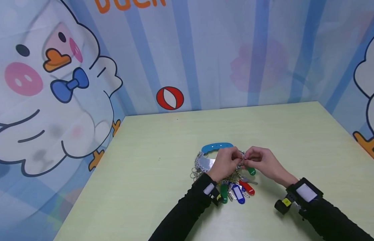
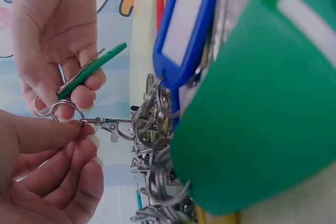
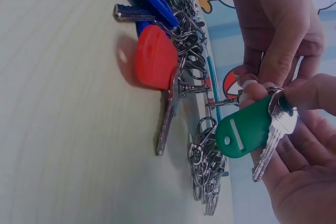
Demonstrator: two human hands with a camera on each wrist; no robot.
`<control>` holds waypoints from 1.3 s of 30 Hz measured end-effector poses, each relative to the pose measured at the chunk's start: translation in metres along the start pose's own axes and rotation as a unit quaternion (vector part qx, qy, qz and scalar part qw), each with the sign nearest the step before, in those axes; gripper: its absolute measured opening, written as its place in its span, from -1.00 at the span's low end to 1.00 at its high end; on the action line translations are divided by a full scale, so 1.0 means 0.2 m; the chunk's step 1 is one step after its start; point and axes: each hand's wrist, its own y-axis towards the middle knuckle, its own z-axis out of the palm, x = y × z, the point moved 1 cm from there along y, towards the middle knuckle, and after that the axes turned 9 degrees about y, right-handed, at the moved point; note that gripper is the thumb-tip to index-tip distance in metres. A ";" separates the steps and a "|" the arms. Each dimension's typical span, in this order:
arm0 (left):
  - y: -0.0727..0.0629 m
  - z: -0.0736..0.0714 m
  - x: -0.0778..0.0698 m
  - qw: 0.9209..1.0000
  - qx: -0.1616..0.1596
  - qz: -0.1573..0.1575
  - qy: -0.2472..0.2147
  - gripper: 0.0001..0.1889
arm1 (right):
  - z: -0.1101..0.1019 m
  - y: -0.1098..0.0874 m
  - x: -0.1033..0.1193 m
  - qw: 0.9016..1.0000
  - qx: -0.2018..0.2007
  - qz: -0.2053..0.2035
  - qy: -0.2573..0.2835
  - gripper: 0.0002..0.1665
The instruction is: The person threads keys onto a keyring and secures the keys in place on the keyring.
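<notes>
In the head view, my left hand (image 1: pixel 223 164) and right hand (image 1: pixel 266 164) meet over the right side of a large key holder with a blue strap (image 1: pixel 217 146) and a silver plate (image 1: pixel 206 163). My left fingertips pinch the end of a small metal swivel clasp (image 2: pixel 109 125) hooked on the holder. Against it, my right thumb and fingers hold a split ring (image 2: pixel 67 109) carrying a green key tag (image 3: pixel 244 128) and a silver key (image 3: pixel 276 139). Fingertips partly hide where ring and clasp meet; I cannot tell whether they are joined.
A red key tag (image 1: pixel 247 187), a blue key tag (image 1: pixel 238 194) and another green key tag (image 1: pixel 224 192) lie with keys at the holder's near side. Several bare clasps (image 3: pixel 206 171) hang along it. The pale tabletop (image 1: pixel 129 187) meets a printed cloth backdrop (image 1: pixel 217 67).
</notes>
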 end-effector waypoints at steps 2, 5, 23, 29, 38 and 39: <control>0.00 0.00 0.00 1.000 0.004 0.007 -0.003 -0.93 | 0.00 0.00 0.00 1.000 -0.003 0.005 -0.007 -0.82; 0.00 -0.01 -0.01 1.000 0.008 0.022 -0.007 -0.91 | 0.00 0.00 0.00 1.000 -0.011 0.013 -0.016 -0.80; 0.00 0.00 0.00 1.000 0.006 -0.007 -0.014 -0.93 | -0.01 0.00 0.00 1.000 -0.007 0.015 -0.006 -0.81; -0.01 -0.01 0.00 0.999 0.010 0.025 -0.017 -0.90 | -0.01 0.00 0.00 1.000 -0.011 0.024 -0.007 -0.78; -0.02 -0.02 0.01 1.000 -0.013 0.024 -0.004 -0.93 | 0.00 0.00 0.01 1.000 -0.001 0.028 0.010 -0.78; -0.02 -0.02 0.01 1.000 -0.012 0.018 -0.005 -0.93 | 0.00 0.00 0.01 1.000 0.000 0.026 0.009 -0.78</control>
